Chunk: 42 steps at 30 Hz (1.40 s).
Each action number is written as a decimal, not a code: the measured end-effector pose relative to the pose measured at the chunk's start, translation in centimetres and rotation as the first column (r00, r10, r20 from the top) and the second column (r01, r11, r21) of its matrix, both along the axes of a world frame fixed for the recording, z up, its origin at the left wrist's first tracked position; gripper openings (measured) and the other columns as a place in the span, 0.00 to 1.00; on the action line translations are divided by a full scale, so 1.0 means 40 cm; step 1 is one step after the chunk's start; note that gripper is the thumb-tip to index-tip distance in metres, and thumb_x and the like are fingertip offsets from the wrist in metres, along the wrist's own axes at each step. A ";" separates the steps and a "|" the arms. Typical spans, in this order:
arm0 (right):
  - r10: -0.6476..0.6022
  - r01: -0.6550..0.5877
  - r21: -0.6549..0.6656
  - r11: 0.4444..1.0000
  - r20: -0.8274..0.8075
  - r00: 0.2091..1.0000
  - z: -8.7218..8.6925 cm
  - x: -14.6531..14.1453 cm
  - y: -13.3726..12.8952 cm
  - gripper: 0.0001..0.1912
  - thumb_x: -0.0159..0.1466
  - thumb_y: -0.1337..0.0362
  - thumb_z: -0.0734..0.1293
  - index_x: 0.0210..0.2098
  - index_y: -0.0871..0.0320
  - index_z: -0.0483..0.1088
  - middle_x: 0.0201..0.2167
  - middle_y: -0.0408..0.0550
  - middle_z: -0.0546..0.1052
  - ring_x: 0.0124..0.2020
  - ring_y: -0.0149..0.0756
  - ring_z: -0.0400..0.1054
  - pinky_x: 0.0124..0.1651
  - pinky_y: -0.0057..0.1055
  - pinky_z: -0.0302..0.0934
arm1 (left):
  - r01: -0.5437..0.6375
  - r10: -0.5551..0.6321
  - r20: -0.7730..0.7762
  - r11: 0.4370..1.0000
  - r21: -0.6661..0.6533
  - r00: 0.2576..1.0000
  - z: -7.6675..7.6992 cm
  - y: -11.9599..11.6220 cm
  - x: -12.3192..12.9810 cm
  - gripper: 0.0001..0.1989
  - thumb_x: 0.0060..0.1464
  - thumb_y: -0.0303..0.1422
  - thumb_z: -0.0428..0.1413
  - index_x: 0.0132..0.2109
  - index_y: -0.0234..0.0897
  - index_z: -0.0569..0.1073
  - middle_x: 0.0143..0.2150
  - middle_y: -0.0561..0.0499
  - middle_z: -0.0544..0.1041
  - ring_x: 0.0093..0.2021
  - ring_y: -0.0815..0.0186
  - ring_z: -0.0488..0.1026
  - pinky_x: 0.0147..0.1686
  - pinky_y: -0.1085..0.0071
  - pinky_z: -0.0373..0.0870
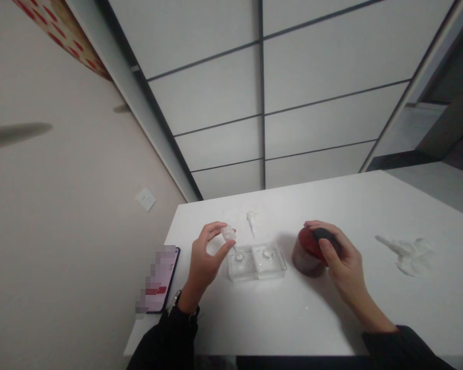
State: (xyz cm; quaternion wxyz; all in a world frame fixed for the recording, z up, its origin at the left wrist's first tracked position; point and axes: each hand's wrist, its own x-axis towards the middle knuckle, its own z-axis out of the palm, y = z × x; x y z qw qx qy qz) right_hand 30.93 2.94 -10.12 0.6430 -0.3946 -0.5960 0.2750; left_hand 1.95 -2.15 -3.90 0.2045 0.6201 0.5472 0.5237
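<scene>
Left hand point(203, 262): thumb and fingertips nearly together, pinching a small clear piece point(228, 234) just above the left compartment of a clear box point(243, 276) on the table point(278, 321). Piece looks light, stiff, smooth, probably slippery if wet; edge pinch suits it, light squeeze is enough. Right hand point(345, 262): fingers curved wide round a red jar point(306, 254), thumb over its dark top point(324, 237); jar just right of the box, can't tell if fully resting on the table. Jar reads rigid, likely the heaviest thing here, maybe breakable if glass; best grip is round the body, the top being smooth and rounded. Box looks like thin hard plastic, light, could slide or crack; take it by the outer side walls. Contents of jar can't be told.
</scene>
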 end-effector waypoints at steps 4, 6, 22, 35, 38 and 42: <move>0.001 -0.001 0.005 1.000 0.000 1.000 0.000 0.000 -0.002 0.13 0.71 0.49 0.68 0.45 0.49 0.78 0.48 0.49 0.83 0.53 0.47 0.77 0.58 0.43 0.67 | 0.099 -0.100 -0.066 0.995 -0.015 0.993 -0.036 -0.012 -0.007 0.14 0.60 0.37 0.66 0.49 0.39 0.75 0.47 0.45 0.83 0.50 0.57 0.83 0.56 0.58 0.77; 0.001 -0.001 0.001 1.000 0.002 1.000 0.000 0.000 -0.002 0.13 0.71 0.49 0.69 0.45 0.49 0.78 0.48 0.49 0.83 0.53 0.47 0.77 0.58 0.43 0.67 | 0.178 -0.183 -0.081 0.982 -0.061 0.980 -0.048 -0.014 -0.010 0.12 0.61 0.35 0.66 0.49 0.40 0.75 0.48 0.45 0.83 0.51 0.57 0.82 0.57 0.58 0.75; 0.003 -0.003 0.034 0.999 0.004 1.000 0.002 0.001 0.002 0.13 0.72 0.49 0.69 0.46 0.49 0.79 0.48 0.49 0.84 0.52 0.46 0.77 0.57 0.42 0.67 | 0.443 -0.462 -0.019 0.861 -0.250 0.887 -0.105 -0.005 -0.040 0.28 0.58 0.46 0.69 0.58 0.43 0.68 0.65 0.40 0.69 0.69 0.48 0.66 0.70 0.48 0.62; 0.024 -0.023 0.030 0.999 -0.004 1.000 0.000 0.002 -0.003 0.11 0.72 0.51 0.69 0.47 0.48 0.78 0.49 0.48 0.83 0.53 0.43 0.77 0.57 0.40 0.66 | 0.476 -0.496 0.002 0.832 -0.284 0.869 -0.116 0.005 -0.046 0.29 0.60 0.48 0.68 0.61 0.44 0.67 0.71 0.39 0.65 0.73 0.47 0.63 0.72 0.44 0.59; 0.025 -0.025 0.020 0.999 -0.011 1.000 -0.001 0.002 -0.002 0.11 0.72 0.51 0.69 0.47 0.48 0.78 0.49 0.48 0.83 0.53 0.43 0.76 0.58 0.40 0.66 | 0.487 -0.520 -0.028 0.816 -0.312 0.854 -0.112 0.004 -0.044 0.25 0.61 0.47 0.67 0.57 0.43 0.70 0.72 0.39 0.63 0.75 0.46 0.60 0.74 0.43 0.56; 0.021 -0.020 0.018 1.000 -0.006 1.000 0.001 0.002 -0.002 0.11 0.72 0.50 0.69 0.46 0.48 0.78 0.49 0.48 0.83 0.53 0.43 0.76 0.58 0.40 0.66 | 0.474 -0.496 0.005 0.827 -0.303 0.868 -0.107 0.002 -0.043 0.28 0.60 0.45 0.68 0.60 0.45 0.66 0.71 0.38 0.64 0.74 0.46 0.62 0.72 0.42 0.58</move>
